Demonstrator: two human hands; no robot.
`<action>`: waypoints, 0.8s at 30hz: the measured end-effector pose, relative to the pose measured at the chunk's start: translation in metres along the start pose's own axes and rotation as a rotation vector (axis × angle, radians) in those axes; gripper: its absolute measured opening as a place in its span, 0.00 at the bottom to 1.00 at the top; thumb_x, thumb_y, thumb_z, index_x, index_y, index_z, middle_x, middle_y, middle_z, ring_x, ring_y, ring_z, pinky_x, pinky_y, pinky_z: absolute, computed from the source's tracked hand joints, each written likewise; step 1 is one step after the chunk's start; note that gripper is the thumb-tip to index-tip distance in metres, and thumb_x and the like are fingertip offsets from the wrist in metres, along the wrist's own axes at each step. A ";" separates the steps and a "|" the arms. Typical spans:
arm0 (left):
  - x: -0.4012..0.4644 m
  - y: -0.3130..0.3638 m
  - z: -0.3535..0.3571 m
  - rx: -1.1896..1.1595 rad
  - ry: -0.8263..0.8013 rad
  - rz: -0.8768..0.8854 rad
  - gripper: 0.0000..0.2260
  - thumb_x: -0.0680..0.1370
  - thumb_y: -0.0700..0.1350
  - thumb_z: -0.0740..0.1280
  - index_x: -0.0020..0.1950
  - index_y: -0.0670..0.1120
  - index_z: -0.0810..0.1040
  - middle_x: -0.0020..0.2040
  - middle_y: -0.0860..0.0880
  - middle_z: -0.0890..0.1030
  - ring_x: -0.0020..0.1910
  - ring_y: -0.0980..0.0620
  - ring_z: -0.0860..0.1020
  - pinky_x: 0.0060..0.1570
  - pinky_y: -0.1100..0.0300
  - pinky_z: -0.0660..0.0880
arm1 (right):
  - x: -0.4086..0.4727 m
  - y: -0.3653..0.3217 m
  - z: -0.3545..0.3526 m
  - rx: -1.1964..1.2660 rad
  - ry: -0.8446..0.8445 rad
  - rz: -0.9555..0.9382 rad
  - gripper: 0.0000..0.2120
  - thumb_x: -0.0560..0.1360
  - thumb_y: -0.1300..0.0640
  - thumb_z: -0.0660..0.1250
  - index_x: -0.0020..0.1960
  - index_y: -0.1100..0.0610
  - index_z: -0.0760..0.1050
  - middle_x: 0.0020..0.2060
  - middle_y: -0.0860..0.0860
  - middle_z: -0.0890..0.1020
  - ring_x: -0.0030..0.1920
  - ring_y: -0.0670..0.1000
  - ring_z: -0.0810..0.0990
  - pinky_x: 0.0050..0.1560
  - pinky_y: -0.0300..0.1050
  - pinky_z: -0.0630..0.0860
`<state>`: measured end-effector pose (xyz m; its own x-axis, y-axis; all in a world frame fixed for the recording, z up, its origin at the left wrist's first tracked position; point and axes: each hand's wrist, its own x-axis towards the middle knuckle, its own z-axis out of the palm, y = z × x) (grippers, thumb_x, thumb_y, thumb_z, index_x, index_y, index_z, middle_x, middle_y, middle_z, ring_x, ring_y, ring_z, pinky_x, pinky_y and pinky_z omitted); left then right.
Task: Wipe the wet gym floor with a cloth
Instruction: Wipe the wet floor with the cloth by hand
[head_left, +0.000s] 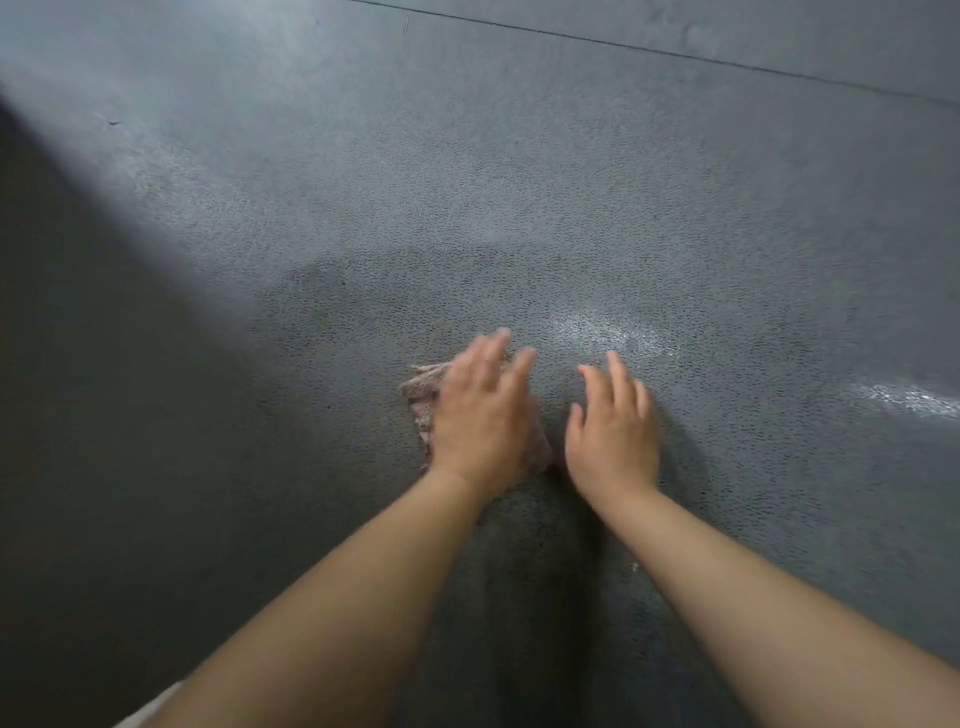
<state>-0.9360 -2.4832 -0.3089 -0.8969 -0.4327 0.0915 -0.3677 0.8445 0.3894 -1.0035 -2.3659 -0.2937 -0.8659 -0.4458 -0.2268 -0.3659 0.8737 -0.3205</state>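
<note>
Grey gym floor (519, 208) | left hand (480, 410) flat, fingers straight, on cloth (422, 387) | right hand (613, 431) spread, empty | we'd press evenly, sweep toward wet sheen (602, 327)

Two hands are seen: one left hand (480, 415) and one right hand (613, 431). One pinkish cloth (422, 395) is counted on one grey floor (519, 182). Two bright wet patches are counted, one (602, 330) beyond the fingers, another (914, 397) at the right edge.

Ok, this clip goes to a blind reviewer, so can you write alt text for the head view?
A left hand presses flat on a pinkish cloth on a dark speckled floor, fingers straight. The right hand lies open on the bare floor beside it, and wet glare shines just beyond the fingertips.
</note>
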 end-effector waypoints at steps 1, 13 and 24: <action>-0.008 0.013 0.009 0.093 -0.121 0.031 0.24 0.75 0.54 0.55 0.66 0.45 0.75 0.68 0.40 0.72 0.67 0.39 0.71 0.67 0.48 0.59 | 0.000 0.004 0.002 -0.062 -0.040 0.050 0.24 0.79 0.54 0.58 0.74 0.55 0.61 0.76 0.56 0.54 0.74 0.59 0.55 0.73 0.57 0.52; 0.059 -0.072 -0.006 0.192 -0.405 -0.277 0.37 0.78 0.66 0.46 0.75 0.47 0.31 0.76 0.50 0.33 0.75 0.52 0.34 0.72 0.48 0.34 | -0.008 0.025 0.022 -0.304 -0.214 0.036 0.31 0.79 0.39 0.43 0.77 0.48 0.37 0.77 0.54 0.39 0.76 0.60 0.38 0.71 0.66 0.40; 0.072 -0.103 -0.013 0.223 -0.111 -0.900 0.33 0.78 0.66 0.51 0.78 0.54 0.46 0.78 0.41 0.41 0.76 0.41 0.39 0.70 0.39 0.36 | -0.007 0.033 0.012 -0.270 -0.232 -0.040 0.31 0.77 0.36 0.40 0.77 0.46 0.41 0.77 0.52 0.42 0.76 0.58 0.42 0.72 0.64 0.43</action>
<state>-0.9593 -2.6048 -0.3305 -0.2653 -0.9307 -0.2520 -0.9640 0.2518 0.0851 -1.0053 -2.3361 -0.3136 -0.7601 -0.4856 -0.4318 -0.5015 0.8609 -0.0855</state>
